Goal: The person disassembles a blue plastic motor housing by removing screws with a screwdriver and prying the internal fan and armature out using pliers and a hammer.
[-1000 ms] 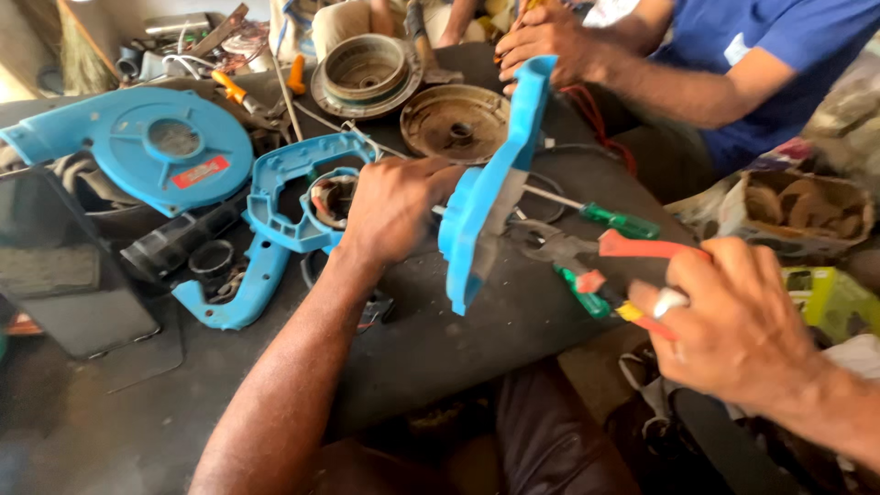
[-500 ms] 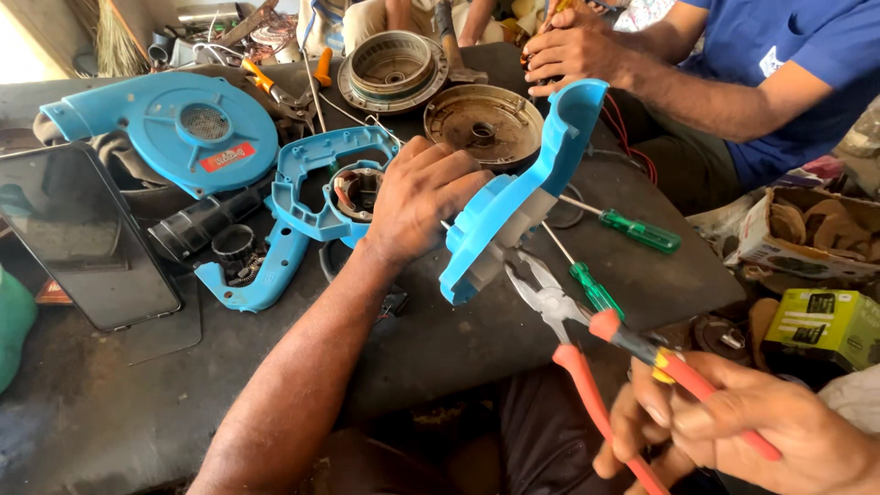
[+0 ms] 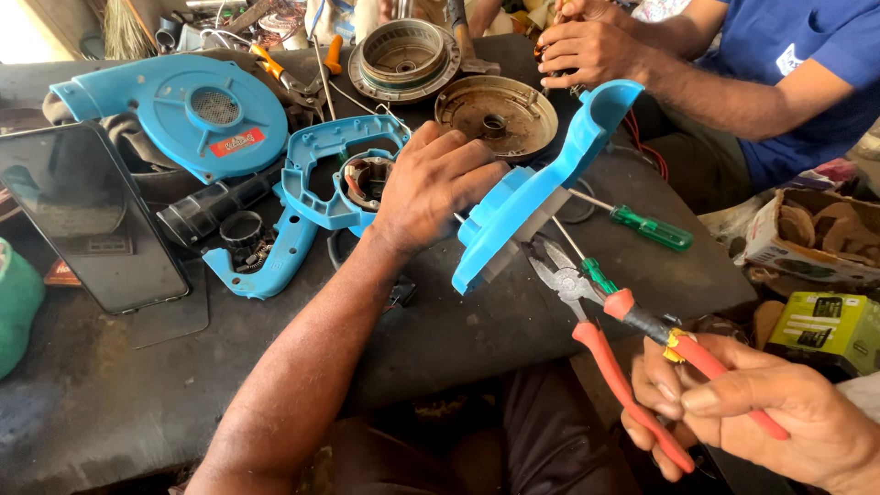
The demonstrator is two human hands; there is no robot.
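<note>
My left hand (image 3: pixel 431 188) grips a blue plastic housing half (image 3: pixel 536 192), tilted up off the dark table (image 3: pixel 137 385). My right hand (image 3: pixel 761 412) holds red-handled pliers (image 3: pixel 623 357) by the handles at the lower right. The pliers' jaws are parted and point at the lower edge of the blue housing half. The other blue housing half (image 3: pixel 316 183), with a motor coil (image 3: pixel 367 179) showing inside, lies just left of my left hand.
A round blue blower casing (image 3: pixel 183 110) and a dark phone (image 3: pixel 87 215) lie at left. A green-handled screwdriver (image 3: pixel 642 225) lies to the right. Two round metal parts (image 3: pixel 495 115) sit behind. Another person's hands (image 3: pixel 591 46) work at the far edge. Cardboard boxes (image 3: pixel 816 238) stand at right.
My right hand has turned the pliers, bringing their open jaws up toward the blue housing half. My left hand keeps hold of the housing. The view has shifted slightly.
</note>
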